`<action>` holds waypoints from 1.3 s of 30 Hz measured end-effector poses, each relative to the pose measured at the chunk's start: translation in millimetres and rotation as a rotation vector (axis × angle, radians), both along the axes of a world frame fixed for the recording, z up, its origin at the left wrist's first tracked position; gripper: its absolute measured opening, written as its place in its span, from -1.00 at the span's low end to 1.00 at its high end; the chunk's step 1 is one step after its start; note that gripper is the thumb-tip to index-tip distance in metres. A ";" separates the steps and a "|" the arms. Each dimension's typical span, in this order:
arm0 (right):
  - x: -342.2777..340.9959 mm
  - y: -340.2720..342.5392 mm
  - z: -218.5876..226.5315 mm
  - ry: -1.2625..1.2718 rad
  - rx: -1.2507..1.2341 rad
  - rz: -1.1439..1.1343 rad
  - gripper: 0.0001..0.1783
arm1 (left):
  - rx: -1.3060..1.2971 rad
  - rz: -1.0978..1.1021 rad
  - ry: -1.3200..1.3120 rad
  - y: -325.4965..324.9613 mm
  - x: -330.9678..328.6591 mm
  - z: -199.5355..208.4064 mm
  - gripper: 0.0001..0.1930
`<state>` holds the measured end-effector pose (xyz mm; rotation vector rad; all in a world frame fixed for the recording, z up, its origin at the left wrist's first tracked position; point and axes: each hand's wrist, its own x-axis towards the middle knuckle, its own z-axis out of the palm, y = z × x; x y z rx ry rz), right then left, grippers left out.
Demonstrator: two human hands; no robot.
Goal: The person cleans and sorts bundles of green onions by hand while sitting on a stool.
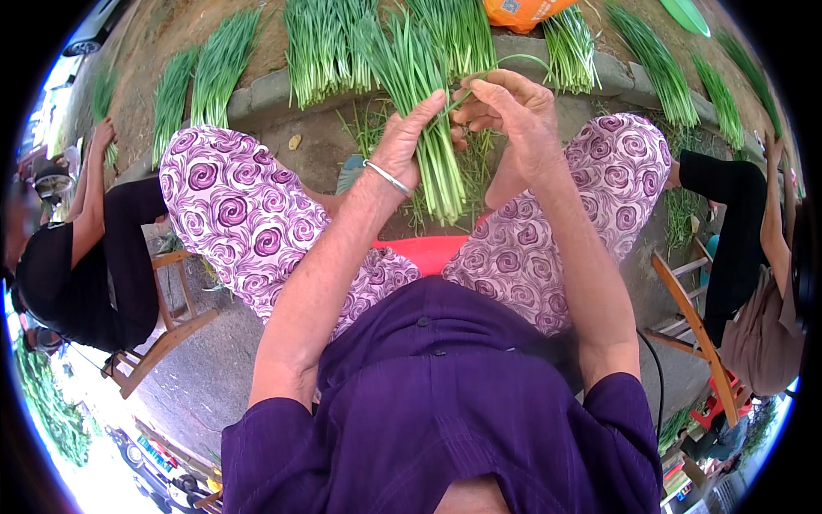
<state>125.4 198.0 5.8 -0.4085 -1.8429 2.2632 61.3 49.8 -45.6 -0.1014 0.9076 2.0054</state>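
My left hand (401,147), with a silver bracelet at the wrist, is closed round a bunch of green chives (440,167). The pale cut ends hang down toward me and the leaves point away. Close by on the right, my right hand (522,116) has its thumb and fingers pinched together on a thin green strand (529,57). That strand loops above the fingers and runs toward the bunch at the height of my left thumb. Whether it passes all the way round behind the stalks is hidden.
Bundles of chives (328,53) line a stone kerb (272,89), by an orange bag (524,12). Loose trimmings (479,171) litter the ground between my feet. I sit over something red (419,250). People on wooden chairs sit left (77,283) and right (732,231).
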 end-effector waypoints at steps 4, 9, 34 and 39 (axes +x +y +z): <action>0.1 1.1 -0.8 -0.025 -0.085 -0.025 -0.77 | 0.002 0.020 -0.013 1.4 -2.6 1.3 -0.63; 0.2 2.0 -1.4 -0.039 -0.117 -0.038 -0.79 | 0.008 -0.019 0.024 0.5 -2.9 4.2 -0.68; -1.3 3.7 -3.9 -0.133 0.024 -0.077 -0.76 | -0.085 -0.196 0.233 1.7 9.7 13.5 -0.71; -1.0 3.0 0.2 -0.156 0.065 -0.077 -0.73 | -0.088 -0.211 0.230 1.3 11.4 14.3 -0.67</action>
